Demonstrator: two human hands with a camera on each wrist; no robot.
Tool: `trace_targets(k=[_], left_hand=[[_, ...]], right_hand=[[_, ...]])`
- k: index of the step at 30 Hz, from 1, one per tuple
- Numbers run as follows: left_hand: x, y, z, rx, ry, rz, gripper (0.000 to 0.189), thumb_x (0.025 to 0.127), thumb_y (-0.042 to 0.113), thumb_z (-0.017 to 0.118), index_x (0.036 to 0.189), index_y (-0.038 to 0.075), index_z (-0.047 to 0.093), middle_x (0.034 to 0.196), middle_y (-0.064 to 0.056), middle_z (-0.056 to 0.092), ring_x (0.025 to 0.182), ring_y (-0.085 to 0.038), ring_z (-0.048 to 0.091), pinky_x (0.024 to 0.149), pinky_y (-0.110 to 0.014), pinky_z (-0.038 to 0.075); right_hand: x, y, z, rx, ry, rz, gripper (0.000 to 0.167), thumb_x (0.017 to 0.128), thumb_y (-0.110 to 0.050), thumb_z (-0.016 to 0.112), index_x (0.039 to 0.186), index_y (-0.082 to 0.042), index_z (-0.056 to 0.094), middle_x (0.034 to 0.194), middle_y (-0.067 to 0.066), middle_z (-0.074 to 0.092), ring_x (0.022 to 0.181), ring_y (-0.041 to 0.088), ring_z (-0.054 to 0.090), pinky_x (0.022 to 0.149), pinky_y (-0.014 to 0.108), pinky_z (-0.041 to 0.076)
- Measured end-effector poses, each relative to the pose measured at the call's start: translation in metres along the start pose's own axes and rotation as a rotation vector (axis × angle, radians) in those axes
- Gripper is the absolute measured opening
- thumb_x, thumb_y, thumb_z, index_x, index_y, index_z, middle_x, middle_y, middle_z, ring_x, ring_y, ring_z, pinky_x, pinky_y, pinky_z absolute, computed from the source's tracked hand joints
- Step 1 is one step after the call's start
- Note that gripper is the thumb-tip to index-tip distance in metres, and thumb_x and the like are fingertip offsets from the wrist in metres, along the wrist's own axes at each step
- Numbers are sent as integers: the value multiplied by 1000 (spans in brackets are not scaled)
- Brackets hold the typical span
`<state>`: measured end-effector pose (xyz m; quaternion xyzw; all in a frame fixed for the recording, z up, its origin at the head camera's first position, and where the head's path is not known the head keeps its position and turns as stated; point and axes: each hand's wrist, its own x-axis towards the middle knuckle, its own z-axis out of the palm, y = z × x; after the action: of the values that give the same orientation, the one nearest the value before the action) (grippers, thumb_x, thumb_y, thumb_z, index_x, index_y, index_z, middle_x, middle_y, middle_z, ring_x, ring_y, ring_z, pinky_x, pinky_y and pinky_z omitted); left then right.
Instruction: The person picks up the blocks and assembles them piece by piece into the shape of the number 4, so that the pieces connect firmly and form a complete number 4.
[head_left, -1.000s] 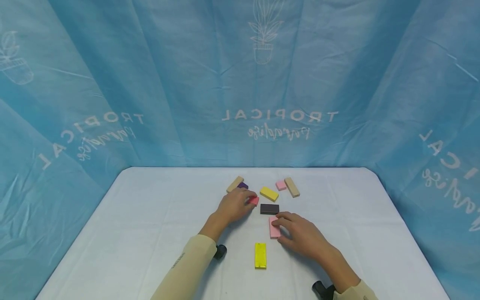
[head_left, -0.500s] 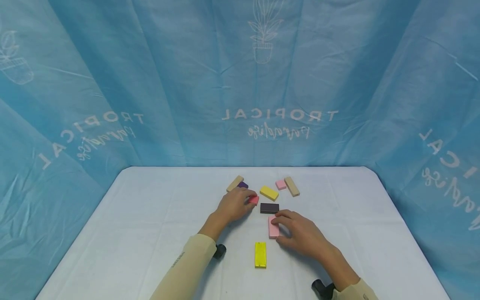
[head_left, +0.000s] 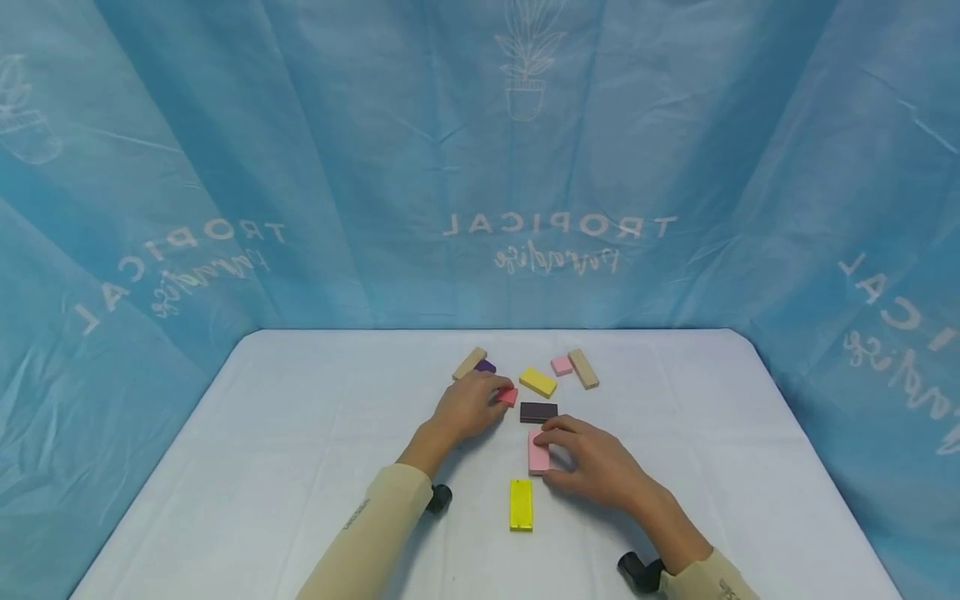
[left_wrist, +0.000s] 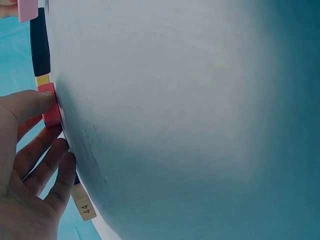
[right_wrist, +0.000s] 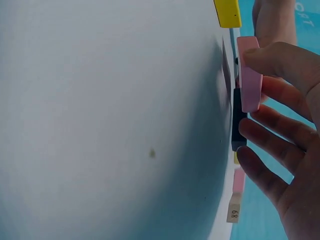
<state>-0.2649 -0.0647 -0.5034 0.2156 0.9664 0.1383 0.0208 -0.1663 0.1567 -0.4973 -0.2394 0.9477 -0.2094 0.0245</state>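
In the head view my left hand [head_left: 467,407] holds a red block [head_left: 507,397] on the white table, left of a dark block [head_left: 538,413]. The left wrist view shows the thumb across the face of that red block [left_wrist: 49,107]. My right hand [head_left: 600,467] pinches a pink block [head_left: 537,454], long side pointing away from me, just on the near side of the dark block. Seen from the right wrist, thumb and fingers grip the pink block [right_wrist: 251,82] with a slim gap between it and the tabletop. A bright yellow block [head_left: 521,505] lies nearer to me.
Behind the dark block lies another yellow block [head_left: 537,382]. A small pink block [head_left: 561,366] and a plain wooden block [head_left: 583,369] are at the back right. Another wooden block [head_left: 469,364] and a purple block [head_left: 486,367] sit beyond my left hand. Blue curtains [head_left: 480,167] surround the table.
My right hand has shifted a little to the left, carrying the pink block toward the line of the yellow block. The left hand keeps its hold on the red block in the same place.
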Motion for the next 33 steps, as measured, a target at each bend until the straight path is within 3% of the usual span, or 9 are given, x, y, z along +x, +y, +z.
trace_targets(k=[14,33], left_hand=[[-2,0,-1,-10,-3,14,36,89,33,69,124,25,65,120,8,63,113,-16,55,97,-39,44],[-3,-1,-2,-19,2,6,36,89,35,69,123,25,65,120,7,64,113,-16,54,97,-38,44]], right_hand=[[4,-9,6,30,-37,-14,40,81,-42,75,118,-29,67,125,-8,56,113,15,54,97,44,45],[7,-13,10,-48,-90,-48,44,84,-43,71,126,-28,65,130,-3,54,119,18,49,98,44,44]])
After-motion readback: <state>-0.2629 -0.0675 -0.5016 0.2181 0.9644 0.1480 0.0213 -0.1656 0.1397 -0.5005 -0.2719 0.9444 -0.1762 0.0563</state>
